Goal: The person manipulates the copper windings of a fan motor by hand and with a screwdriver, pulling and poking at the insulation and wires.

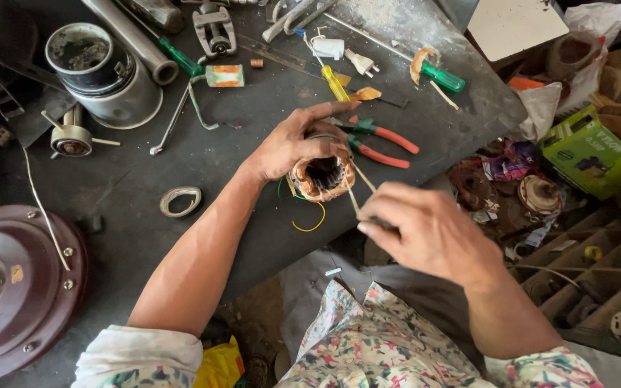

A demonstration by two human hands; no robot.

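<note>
Desk [203, 154]: dark, scuffed metal top, dusted grey at the far edge.
Centre: red-handled pliers [382, 142] lying beside a yellow-handled screwdriver [336, 83].
Far edge: green-handled screwdriver [441, 76], white plug [361, 63], grey pipe [134, 39].
Left: steel pot [102, 72] near a small spool [72, 136]; maroon fan housing [16, 287] at the near corner.
Near edge: flat metal ring [180, 201], loop of yellow wire [312, 221].
</note>
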